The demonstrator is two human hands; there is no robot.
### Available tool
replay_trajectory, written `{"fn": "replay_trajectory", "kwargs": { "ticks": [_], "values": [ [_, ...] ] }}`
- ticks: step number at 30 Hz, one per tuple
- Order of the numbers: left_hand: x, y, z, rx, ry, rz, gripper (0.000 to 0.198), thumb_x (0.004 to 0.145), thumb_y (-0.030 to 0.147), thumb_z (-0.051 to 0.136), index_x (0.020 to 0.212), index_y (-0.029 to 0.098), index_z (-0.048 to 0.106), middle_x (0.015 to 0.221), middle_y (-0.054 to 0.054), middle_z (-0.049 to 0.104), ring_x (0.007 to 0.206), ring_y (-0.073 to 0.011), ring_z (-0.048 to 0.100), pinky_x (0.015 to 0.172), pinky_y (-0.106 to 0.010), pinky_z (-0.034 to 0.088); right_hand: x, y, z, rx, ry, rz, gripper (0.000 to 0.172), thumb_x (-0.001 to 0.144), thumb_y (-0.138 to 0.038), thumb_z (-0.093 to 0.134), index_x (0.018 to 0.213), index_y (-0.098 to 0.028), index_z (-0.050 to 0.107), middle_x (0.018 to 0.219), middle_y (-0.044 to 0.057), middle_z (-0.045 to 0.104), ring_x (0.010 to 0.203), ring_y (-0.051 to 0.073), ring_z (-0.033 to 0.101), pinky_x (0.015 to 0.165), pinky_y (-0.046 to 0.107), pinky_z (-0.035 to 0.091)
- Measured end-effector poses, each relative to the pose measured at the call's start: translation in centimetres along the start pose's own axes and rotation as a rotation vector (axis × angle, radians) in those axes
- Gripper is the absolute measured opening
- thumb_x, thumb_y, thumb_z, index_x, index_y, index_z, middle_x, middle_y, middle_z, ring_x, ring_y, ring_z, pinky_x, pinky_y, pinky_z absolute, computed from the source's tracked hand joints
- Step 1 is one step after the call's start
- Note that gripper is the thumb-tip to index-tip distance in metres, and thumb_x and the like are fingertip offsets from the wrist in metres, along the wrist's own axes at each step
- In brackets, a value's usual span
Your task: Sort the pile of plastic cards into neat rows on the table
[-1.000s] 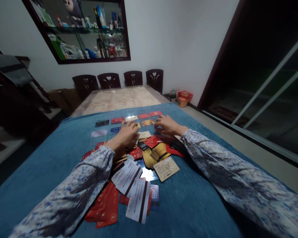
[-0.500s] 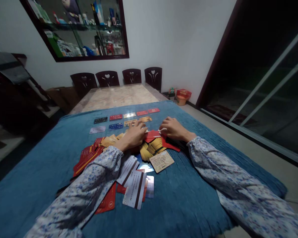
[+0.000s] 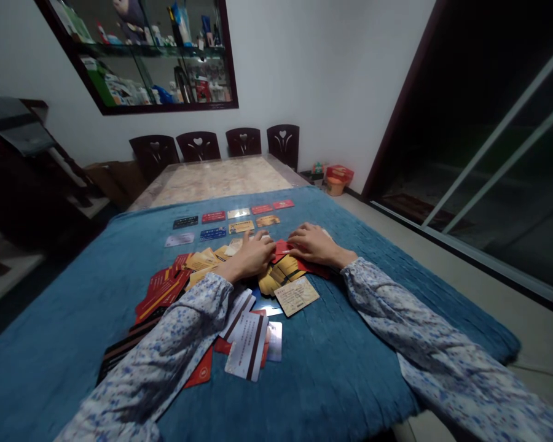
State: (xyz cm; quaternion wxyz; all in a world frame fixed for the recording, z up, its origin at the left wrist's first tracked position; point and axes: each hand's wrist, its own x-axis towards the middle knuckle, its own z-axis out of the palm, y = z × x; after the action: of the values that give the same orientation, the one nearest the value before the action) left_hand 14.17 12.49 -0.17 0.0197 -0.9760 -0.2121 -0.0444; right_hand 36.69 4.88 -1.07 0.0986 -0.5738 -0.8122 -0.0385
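My left hand (image 3: 254,253) rests over the far side of a loose heap of plastic cards, fingers apart and slightly bent. Across from it my right hand (image 3: 314,243) lies over red cards (image 3: 283,248), its fingers stretched towards the left hand. Below and between the hands are gold cards (image 3: 279,274), with a cream card (image 3: 297,296) in front. White cards with dark stripes (image 3: 247,345) lie nearest me. Dark red cards (image 3: 162,288) fan out to the left, partly under my left sleeve. Whatever is directly beneath my palms is hidden.
Beyond the heap, several cards lie spaced in rows, among them a blue card (image 3: 212,233) and a black card (image 3: 185,222). A blue cloth (image 3: 336,368) covers the near table; its bare marble top (image 3: 221,175) shows behind. Chairs (image 3: 283,146) stand at the far end.
My right hand has shifted slightly left and flattened over the red cards, closer to my left hand. The left hand has moved slightly right. The camera view has shifted a little.
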Motion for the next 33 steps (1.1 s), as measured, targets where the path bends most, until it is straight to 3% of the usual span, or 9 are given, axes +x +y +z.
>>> {"fn": "replay_trajectory", "kwargs": {
  "ticks": [8,19,26,33],
  "values": [
    [-0.7,0.0,0.3,-0.029,0.068,0.031,0.03,0.098,0.025,0.048,0.108,0.022,0.075,0.136,-0.012,0.064,0.139,-0.0357,0.038,0.108,-0.06,0.031,0.0,-0.3,0.7,0.051,0.013,-0.061,0.037,0.102,-0.045,0.051,0.117,-0.02,0.075,0.12,0.013,0.074,0.115,0.03,0.053,0.095,0.044,0.036],
    [-1.2,0.8,-1.6,-0.111,-0.09,-0.03,0.022,0.089,0.017,0.054,0.102,0.02,0.072,0.126,-0.011,0.069,0.134,-0.0348,0.043,0.101,-0.053,0.036,0.4,0.3,2.1,0.142,0.1,-0.139,0.03,0.1,-0.038,0.055,0.115,-0.021,0.076,0.117,0.012,0.073,0.11,0.028,0.054,0.093,0.043,0.04],
    [-1.1,1.1,-1.8,-0.075,-0.079,-0.08,0.017,0.089,0.019,0.054,0.096,0.018,0.07,0.116,-0.013,0.069,0.118,-0.0305,0.049,0.094,-0.046,0.037,0.5,0.0,2.2,0.169,0.113,-0.154,0.032,0.1,-0.039,0.055,0.117,-0.021,0.075,0.116,0.013,0.073,0.106,0.027,0.054,0.09,0.042,0.041],
    [-1.2,1.1,-1.8,-0.098,-0.075,-0.109,0.018,0.089,0.02,0.055,0.086,0.017,0.072,0.111,-0.012,0.07,0.117,-0.0316,0.049,0.095,-0.048,0.039,0.6,0.3,2.3,0.206,0.114,-0.184,0.032,0.1,-0.043,0.057,0.112,-0.02,0.076,0.116,0.012,0.074,0.106,0.026,0.054,0.093,0.043,0.042]
  ]
}}
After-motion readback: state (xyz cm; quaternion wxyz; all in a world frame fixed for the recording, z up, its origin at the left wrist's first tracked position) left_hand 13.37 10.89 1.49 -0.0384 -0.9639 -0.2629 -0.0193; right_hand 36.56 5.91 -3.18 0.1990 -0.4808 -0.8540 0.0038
